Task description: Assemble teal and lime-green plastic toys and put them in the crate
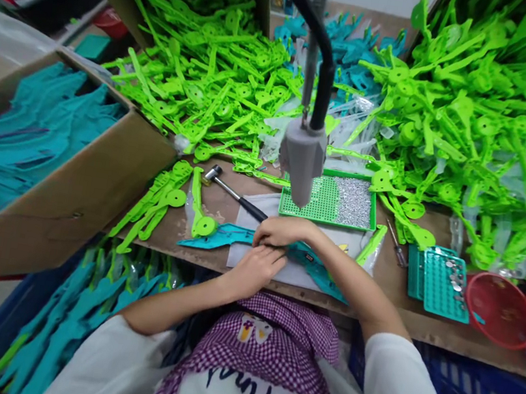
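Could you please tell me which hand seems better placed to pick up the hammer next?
Probably the right hand: it is close to the black grip of the hammer, while the left hand lies nearer the checked apron and farther from that grip. Both hands are at the teal part.

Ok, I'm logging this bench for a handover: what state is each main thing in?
Teal part: lying, partly hidden
Left hand: at teal part, grip hidden
Right hand: at teal part, grip hidden
Hammer: lying, unheld
Screwdriver: lying, unheld
Hanging tool: suspended, unheld
Green tray: partly filled
Cardboard box: open, teal pieces inside
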Motion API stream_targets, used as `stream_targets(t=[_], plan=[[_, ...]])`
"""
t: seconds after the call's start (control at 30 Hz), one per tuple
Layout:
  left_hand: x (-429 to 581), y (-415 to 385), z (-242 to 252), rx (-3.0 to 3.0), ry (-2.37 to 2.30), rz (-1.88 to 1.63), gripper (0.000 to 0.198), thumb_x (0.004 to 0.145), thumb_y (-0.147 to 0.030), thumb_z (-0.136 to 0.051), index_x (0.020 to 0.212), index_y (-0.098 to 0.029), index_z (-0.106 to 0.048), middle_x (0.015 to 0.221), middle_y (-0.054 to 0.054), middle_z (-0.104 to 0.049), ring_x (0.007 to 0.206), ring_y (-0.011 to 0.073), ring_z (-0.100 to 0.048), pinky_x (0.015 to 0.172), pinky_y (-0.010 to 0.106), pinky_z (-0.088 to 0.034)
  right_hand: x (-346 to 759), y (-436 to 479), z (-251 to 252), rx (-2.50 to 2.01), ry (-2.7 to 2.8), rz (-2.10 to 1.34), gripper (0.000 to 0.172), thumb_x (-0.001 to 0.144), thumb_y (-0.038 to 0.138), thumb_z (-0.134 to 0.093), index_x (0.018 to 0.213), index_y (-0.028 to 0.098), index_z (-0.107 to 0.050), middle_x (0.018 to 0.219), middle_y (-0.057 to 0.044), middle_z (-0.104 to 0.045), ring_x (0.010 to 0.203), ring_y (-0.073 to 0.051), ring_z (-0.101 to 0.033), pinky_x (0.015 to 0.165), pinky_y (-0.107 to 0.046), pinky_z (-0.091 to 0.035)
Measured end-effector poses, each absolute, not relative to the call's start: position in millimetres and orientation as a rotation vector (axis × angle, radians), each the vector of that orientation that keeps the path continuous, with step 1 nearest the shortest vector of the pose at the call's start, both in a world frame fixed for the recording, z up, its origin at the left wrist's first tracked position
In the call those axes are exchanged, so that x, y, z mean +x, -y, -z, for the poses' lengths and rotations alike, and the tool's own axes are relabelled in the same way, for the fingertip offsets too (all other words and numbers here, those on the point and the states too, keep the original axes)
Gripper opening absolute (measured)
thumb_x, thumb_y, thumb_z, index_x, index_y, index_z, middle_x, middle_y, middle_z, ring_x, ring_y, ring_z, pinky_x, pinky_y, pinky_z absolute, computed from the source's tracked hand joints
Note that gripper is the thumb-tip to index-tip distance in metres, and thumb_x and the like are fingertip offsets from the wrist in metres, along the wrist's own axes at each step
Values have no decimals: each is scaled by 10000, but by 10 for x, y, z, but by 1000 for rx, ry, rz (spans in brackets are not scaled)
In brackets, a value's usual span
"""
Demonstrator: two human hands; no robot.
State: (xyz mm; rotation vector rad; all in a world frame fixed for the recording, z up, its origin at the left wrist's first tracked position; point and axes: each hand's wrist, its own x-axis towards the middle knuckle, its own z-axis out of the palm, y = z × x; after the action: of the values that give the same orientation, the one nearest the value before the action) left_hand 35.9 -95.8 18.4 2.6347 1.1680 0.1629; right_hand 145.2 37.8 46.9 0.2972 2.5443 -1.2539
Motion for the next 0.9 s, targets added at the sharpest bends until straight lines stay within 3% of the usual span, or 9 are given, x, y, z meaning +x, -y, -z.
stream_targets(t=[0.17, 0.27, 0.37, 0.47, 0.63, 0.7, 0.8, 0.9], plan=[[336, 671, -161, 1940, -1324, -381, 123, 867, -187, -573, 887, -140, -685, 853, 70, -706, 783, 199, -670, 706, 290, -514, 1916, 73, -603, 1128, -2943, 1294, 308, 956, 183, -413, 1178, 151, -624, 1106, -116, -669, 980, -183, -617, 858, -314, -460], [324, 537, -74, 1413, -1290, -528, 261, 833, -389, -631, 830, -129, -656, 731, 27, -678, 636, 162, -635, 587, 254, -492, 2131, 504, -498, 1514, -3014, 1309, 262, 976, 304, -420, 1101, 195, -622, 987, -69, -671, 889, -164, -628, 792, -291, -481], [342, 513, 14, 1146, -1261, -609, 368, 758, -487, -684, 815, -128, -626, 696, 1, -645, 587, 124, -595, 553, 223, -467, 2081, 862, -240, 1646, -3088, 980, 277, 930, 403, -510, 1068, 191, -623, 946, -87, -680, 842, -199, -639, 765, -326, -484], [380, 528, 67, 1127, -1282, -650, 381, 721, -492, -716, 788, -127, -630, 697, 3, -637, 620, 117, -585, 573, 215, -460, 1897, 1006, -28, 1723, -3090, 735, 252, 936, 363, -506, 1060, 176, -620, 962, -110, -688, 857, -220, -648, 769, -346, -480], [343, 521, 80, 1014, -1215, -612, 379, 757, -496, -686, 798, -135, -580, 657, -2, -630, 595, 120, -598, 553, 223, -485, 1902, 959, 14, 1879, -3055, 846, 251, 962, 317, -440, 932, 179, -648, 808, -77, -684, 746, -187, -637, 727, -312, -477], [290, 536, 50, 1099, -1197, -584, 341, 812, -476, -639, 825, -139, -587, 710, 22, -661, 639, 141, -631, 583, 258, -523, 2023, 929, -12, 2057, -2945, 1140, 265, 947, 372, -468, 882, 186, -645, 771, -53, -678, 698, -164, -622, 698, -287, -482], [242, 617, -16, 1539, -1270, -691, 232, 853, -377, -620, 831, -148, -648, 1044, 116, -682, 895, 201, -662, 766, 348, -554, 2173, 843, -36, 2417, -2513, 1570, 321, 902, 477, -516, 828, 189, -637, 715, -23, -670, 614, -140, -595, 616, -255, -471], [296, 741, -45, 1798, -1249, -812, 128, 852, -265, -622, 788, -162, -661, 1207, 127, -645, 1039, 215, -640, 924, 374, -502, 2193, 687, -40, 2513, -2296, 1618, 366, 872, 532, -528, 814, 192, -651, 695, -14, -678, 607, -147, -602, 594, -252, -448]])
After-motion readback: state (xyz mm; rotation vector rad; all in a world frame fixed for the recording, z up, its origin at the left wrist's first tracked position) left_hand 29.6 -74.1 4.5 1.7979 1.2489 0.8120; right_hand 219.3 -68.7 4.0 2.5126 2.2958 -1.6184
